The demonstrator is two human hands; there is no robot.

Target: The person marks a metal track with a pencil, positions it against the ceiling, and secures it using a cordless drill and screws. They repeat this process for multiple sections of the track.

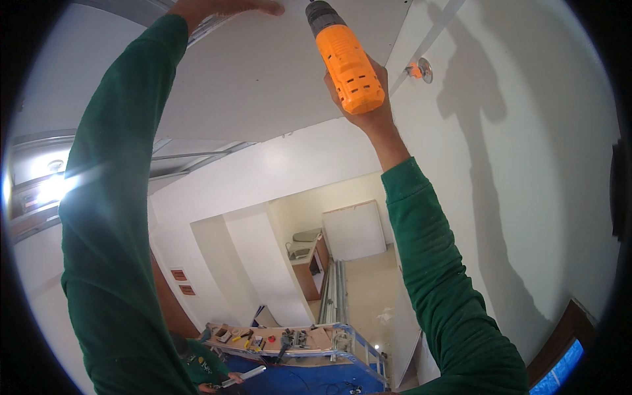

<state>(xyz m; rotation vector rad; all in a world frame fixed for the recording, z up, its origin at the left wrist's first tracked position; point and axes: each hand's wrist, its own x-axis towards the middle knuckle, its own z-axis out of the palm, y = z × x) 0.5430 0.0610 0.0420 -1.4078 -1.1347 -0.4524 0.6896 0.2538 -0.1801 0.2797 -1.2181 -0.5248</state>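
Both my arms in green sleeves are raised overhead. My left hand is at the top edge, fingers stretched out against a white ceiling panel beside a metal channel, partly out of frame. My right hand grips an orange and black cordless drill, its nose pointed up at the panel near the wall. The drill's tip is cut off at the top edge. An orange item with a round disc is on the right wall near the ceiling.
Below, a scaffold platform holds scattered tools; a co-worker in green holds a metal strip. Exposed ceiling framing and a bright light are left. Metal channels and a board stand near a sink counter.
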